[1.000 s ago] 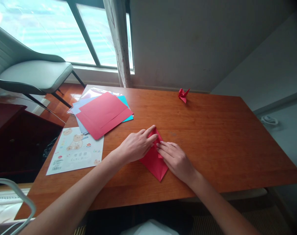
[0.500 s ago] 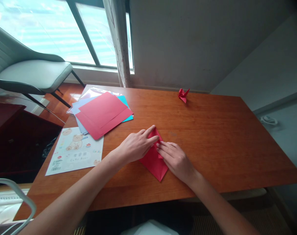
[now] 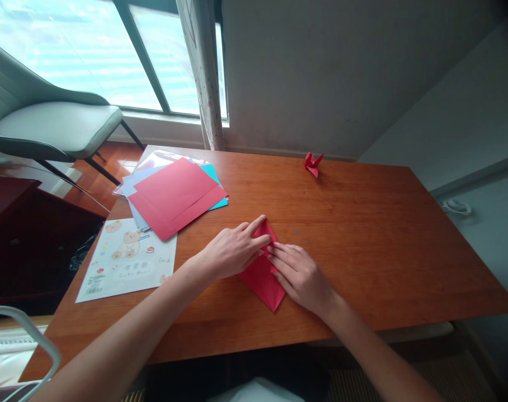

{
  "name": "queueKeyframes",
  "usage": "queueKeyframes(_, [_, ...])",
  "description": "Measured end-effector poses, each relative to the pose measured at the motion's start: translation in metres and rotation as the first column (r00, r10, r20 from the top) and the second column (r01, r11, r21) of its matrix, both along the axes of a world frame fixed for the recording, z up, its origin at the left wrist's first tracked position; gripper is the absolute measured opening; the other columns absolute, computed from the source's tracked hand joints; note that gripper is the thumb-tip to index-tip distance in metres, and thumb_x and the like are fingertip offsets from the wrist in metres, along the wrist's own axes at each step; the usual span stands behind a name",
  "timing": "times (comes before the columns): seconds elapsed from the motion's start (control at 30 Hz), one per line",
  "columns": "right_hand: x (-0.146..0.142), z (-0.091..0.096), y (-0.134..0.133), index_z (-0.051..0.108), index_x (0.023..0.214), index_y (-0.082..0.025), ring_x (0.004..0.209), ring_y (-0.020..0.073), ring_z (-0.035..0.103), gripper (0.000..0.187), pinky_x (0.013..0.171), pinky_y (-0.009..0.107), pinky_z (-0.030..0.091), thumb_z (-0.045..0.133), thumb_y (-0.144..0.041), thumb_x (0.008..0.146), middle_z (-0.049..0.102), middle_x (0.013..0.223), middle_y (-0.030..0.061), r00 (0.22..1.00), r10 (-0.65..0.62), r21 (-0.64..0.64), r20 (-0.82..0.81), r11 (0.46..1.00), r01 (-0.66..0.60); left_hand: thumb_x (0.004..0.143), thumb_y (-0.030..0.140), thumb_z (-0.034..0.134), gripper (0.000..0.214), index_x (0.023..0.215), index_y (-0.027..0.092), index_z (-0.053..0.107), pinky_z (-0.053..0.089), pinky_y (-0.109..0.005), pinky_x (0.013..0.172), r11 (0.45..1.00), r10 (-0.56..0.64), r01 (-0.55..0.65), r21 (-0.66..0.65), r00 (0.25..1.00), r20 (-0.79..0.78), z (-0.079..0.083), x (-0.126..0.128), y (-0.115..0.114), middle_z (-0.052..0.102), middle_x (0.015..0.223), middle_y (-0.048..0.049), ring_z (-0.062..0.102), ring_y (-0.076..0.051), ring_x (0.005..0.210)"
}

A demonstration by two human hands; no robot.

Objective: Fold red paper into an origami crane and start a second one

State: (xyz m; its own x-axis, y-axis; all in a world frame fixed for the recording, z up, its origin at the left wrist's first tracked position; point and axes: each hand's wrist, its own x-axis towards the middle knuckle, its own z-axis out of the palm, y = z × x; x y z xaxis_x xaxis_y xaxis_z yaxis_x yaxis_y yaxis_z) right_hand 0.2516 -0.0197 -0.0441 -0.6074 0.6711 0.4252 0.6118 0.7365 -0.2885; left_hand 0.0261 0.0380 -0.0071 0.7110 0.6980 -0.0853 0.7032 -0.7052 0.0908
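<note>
A folded red paper (image 3: 262, 276), diamond-shaped, lies on the wooden table (image 3: 362, 234) near its front edge. My left hand (image 3: 232, 251) rests on its upper left part with fingers stretched flat and pressing down. My right hand (image 3: 302, 273) lies flat on its right side, fingertips meeting the left hand's near the paper's middle. Both hands cover much of the paper; only its top tip and lower corner show.
A stack of coloured sheets (image 3: 174, 192), red on top, lies at the table's left. A printed sheet with bears (image 3: 128, 259) is beside it. A small red folded figure (image 3: 312, 163) stands at the far edge. A grey chair (image 3: 52, 125) is by the window.
</note>
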Motion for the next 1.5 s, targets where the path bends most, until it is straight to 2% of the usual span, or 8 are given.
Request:
queueKeyframes(0.2, [0.000, -0.001, 0.000, 0.066, 0.127, -0.014, 0.129, 0.0270, 0.060, 0.032, 0.106, 0.047, 0.052, 0.059, -0.014, 0.096, 0.071, 0.128, 0.0129, 1.000, -0.001, 0.009, 0.007, 1.000, 0.001, 0.099, 0.022, 0.043, 0.038, 0.135, 0.033, 0.049, 0.055, -0.028, 0.064, 0.999, -0.042, 0.041, -0.021, 0.999, -0.025, 0.003, -0.003, 0.003, 0.028, 0.163, -0.0132, 0.064, -0.026, 0.113])
queueKeyframes(0.33, [0.000, 0.000, 0.001, 0.066, 0.127, -0.016, 0.129, 0.0269, 0.060, 0.032, 0.106, 0.047, 0.052, 0.058, -0.014, 0.096, 0.071, 0.128, 0.0127, 1.000, -0.001, 0.002, 0.004, 1.000, 0.001, 0.099, 0.021, 0.042, 0.037, 0.133, 0.033, 0.051, 0.055, -0.029, 0.063, 0.998, -0.061, 0.061, -0.033, 0.998, -0.016, 0.005, -0.003, 0.005, 0.032, 0.161, -0.0138, 0.065, -0.027, 0.112])
queueKeyframes(0.67, [-0.002, 0.005, -0.001, 0.068, 0.124, -0.014, 0.125, 0.0275, 0.063, 0.031, 0.104, 0.048, 0.053, 0.058, -0.017, 0.095, 0.072, 0.125, 0.0136, 1.000, 0.003, 0.004, -0.003, 1.000, -0.003, 0.098, 0.023, 0.047, 0.029, 0.124, 0.030, 0.058, 0.056, -0.031, 0.066, 0.997, -0.047, 0.048, -0.063, 0.999, 0.016, 0.007, -0.004, 0.004, 0.032, 0.161, -0.0143, 0.066, -0.027, 0.111])
queueKeyframes(1.1, [-0.002, 0.007, -0.001, 0.066, 0.126, -0.015, 0.126, 0.0272, 0.062, 0.034, 0.104, 0.048, 0.052, 0.059, -0.019, 0.094, 0.071, 0.127, 0.0146, 1.000, 0.000, -0.018, -0.006, 1.000, 0.000, 0.097, 0.022, 0.048, 0.038, 0.134, 0.032, 0.052, 0.057, -0.032, 0.067, 0.999, -0.034, 0.034, -0.020, 0.999, -0.003, 0.007, -0.005, -0.001, 0.031, 0.162, -0.0154, 0.064, -0.029, 0.115])
queueKeyframes(1.27, [-0.002, 0.007, -0.001, 0.066, 0.128, -0.016, 0.126, 0.0269, 0.062, 0.035, 0.104, 0.048, 0.052, 0.059, -0.020, 0.094, 0.071, 0.127, 0.0144, 1.000, -0.004, -0.025, -0.004, 1.000, 0.004, 0.097, 0.022, 0.048, 0.033, 0.128, 0.026, 0.056, 0.057, -0.035, 0.069, 0.999, -0.041, 0.040, -0.012, 0.999, -0.023, 0.008, -0.002, -0.007, 0.029, 0.163, -0.0160, 0.065, -0.028, 0.105])
queueKeyframes(1.5, [-0.002, 0.005, -0.002, 0.065, 0.128, -0.016, 0.128, 0.0270, 0.061, 0.034, 0.105, 0.048, 0.050, 0.058, -0.020, 0.095, 0.070, 0.130, 0.0140, 1.000, -0.010, -0.018, -0.005, 1.000, 0.010, 0.099, 0.030, 0.045, 0.031, 0.129, 0.027, 0.052, 0.058, -0.035, 0.068, 1.000, -0.023, 0.023, 0.004, 1.000, -0.002, 0.008, 0.002, -0.004, 0.033, 0.162, -0.0140, 0.065, -0.028, 0.107])
